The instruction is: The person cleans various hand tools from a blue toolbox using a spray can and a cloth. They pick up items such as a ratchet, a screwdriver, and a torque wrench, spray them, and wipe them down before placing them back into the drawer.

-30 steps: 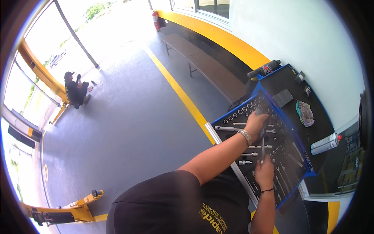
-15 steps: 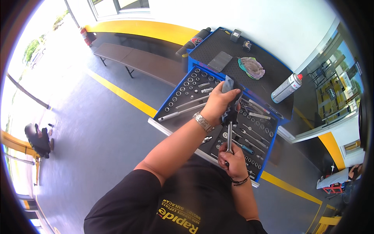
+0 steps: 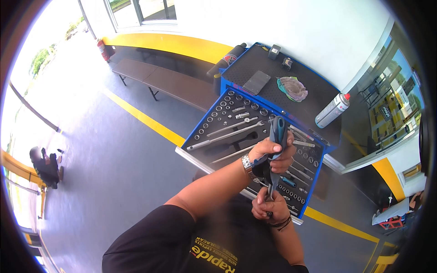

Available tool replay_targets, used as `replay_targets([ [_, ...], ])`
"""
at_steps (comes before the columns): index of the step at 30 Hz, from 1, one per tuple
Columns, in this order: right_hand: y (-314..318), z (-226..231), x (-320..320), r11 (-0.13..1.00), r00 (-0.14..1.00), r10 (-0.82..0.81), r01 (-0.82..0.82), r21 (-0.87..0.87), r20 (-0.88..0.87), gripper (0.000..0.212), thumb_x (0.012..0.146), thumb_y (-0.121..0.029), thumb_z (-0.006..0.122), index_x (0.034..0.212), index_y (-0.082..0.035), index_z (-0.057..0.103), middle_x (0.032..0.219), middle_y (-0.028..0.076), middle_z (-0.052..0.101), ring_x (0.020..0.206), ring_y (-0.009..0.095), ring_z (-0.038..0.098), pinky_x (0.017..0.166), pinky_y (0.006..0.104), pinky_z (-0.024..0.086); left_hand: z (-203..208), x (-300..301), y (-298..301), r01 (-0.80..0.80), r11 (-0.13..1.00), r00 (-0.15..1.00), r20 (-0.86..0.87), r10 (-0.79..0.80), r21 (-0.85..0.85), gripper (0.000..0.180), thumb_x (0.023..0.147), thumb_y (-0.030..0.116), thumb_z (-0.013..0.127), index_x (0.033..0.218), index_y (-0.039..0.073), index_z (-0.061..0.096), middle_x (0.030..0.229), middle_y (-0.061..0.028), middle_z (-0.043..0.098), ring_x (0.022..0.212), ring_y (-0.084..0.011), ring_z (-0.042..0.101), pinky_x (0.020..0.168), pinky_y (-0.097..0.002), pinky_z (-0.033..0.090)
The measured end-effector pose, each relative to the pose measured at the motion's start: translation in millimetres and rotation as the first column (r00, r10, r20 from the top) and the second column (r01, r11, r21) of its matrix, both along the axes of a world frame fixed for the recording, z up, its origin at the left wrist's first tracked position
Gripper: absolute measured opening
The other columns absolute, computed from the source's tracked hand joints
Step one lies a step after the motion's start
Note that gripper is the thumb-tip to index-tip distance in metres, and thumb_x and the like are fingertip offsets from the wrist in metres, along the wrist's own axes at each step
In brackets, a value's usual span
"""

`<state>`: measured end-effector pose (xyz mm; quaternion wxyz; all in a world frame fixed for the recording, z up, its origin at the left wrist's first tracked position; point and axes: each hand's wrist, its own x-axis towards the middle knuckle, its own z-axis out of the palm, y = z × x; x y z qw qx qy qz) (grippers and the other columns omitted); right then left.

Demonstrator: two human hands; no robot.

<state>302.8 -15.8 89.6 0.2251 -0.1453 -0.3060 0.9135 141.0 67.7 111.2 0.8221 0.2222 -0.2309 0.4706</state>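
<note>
My left hand (image 3: 274, 154) is wrapped round the upper handle of a ratchet (image 3: 279, 127), with a dark grey-blue cloth (image 3: 261, 169) bunched in its grip. The handle's grey and blue end sticks out above the fist. Lower down, my right hand (image 3: 269, 207) is closed round the ratchet's metal end, mostly hidden by the fingers. Both hands are above an open tool drawer (image 3: 179, 150) with a black foam insert. Sockets (image 3: 210, 119), long bars (image 3: 225, 134) and spanners sit in its cutouts. One tool-shaped cutout (image 3: 232, 146) is bare.
On the blue cabinet's black top (image 3: 241, 59) lie a crumpled rag (image 3: 292, 88), a dark flat plate (image 3: 257, 82), a spray can (image 3: 332, 111) and small boxes (image 3: 274, 51). A brown bench (image 3: 159, 84) runs along the wall. Far left, a person (image 3: 45, 167) is low to the floor.
My left hand has moved down and right, and the handle end now shows above it. My right hand has dropped slightly, covering more of the ratchet's metal end.
</note>
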Motion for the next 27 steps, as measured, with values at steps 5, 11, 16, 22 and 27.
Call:
replay_targets([
  [5, -1.3, -1.9, 1.2, 0.984, 0.988, -0.139, 0.132, 0.117, 0.06, 0.01, 0.09, -0.004, 0.063, 0.098, -0.001, 0.058, 0.061, 0.004, 0.048, 0.05, 0.011, 0.043, 0.046, 0.0246, 0.034, 30.8, -2.7, -0.3, -0.282, 0.959, 0.824, -0.515, 0.237, -0.009, 0.031, 0.085, 0.016, 0.072, 0.105, 0.002, 0.053, 0.078, -0.0075, 0.058, 0.059, -0.014, 0.058, 0.05, -0.029, 0.047],
  [11, 33.7, -20.4, -21.9, 0.276, 0.113, -0.93, -0.412, 0.868, 0.35, 0.02, 0.094, -0.017, 0.055, 0.103, 0.001, 0.058, 0.086, 0.024, 0.068, 0.082, 0.045, 0.065, 0.07, 0.054, 0.05, 5.8, 20.0, 16.2, -0.888, 0.263, -0.283, -0.898, 0.337, 0.378, 0.033, 0.084, 0.017, 0.07, 0.106, -0.001, 0.053, 0.088, -0.0139, 0.067, 0.074, -0.0206, 0.066, 0.066, -0.0352, 0.053],
  [16, 31.1, -20.3, -15.7, 0.398, 0.387, -0.763, -0.349, 0.848, 0.517, 0.015, 0.093, -0.012, 0.057, 0.103, 0.0, 0.058, 0.085, 0.019, 0.068, 0.075, 0.036, 0.067, 0.065, 0.0465, 0.05, -16.8, 1.2, 12.9, -0.891, 0.393, 0.424, -0.731, 0.535, -0.229, 0.025, 0.086, 0.008, 0.067, 0.104, 0.004, 0.052, 0.083, -0.0083, 0.062, 0.065, -0.0166, 0.06, 0.058, -0.0322, 0.051],
  [22, 1.9, 13.0, -11.1, 0.971, 0.976, 0.216, -0.217, -0.099, -0.021, 0.009, 0.088, -0.001, 0.065, 0.097, -0.001, 0.062, 0.075, 0.007, 0.057, 0.059, 0.013, 0.051, 0.049, 0.0258, 0.038, 25.7, -35.0, -30.5, -0.2, 0.979, 0.979, -0.038, 0.198, -0.04, 0.024, 0.082, 0.01, 0.072, 0.094, 0.005, 0.051, 0.069, -0.0089, 0.059, 0.055, -0.0176, 0.058, 0.051, -0.0307, 0.049],
  [27, -8.0, 33.4, -2.9, 0.912, 0.968, 0.158, -0.219, 0.347, 0.196, 0.014, 0.085, -0.002, 0.07, 0.096, 0.003, 0.064, 0.081, 0.01, 0.062, 0.063, 0.014, 0.055, 0.051, 0.024, 0.04, 87.4, -39.7, -66.1, -0.515, 0.81, 0.743, -0.325, 0.585, 0.281, 0.033, 0.081, 0.009, 0.078, 0.099, 0.002, 0.051, 0.087, -0.0081, 0.063, 0.07, -0.0149, 0.063, 0.061, -0.0275, 0.051],
])
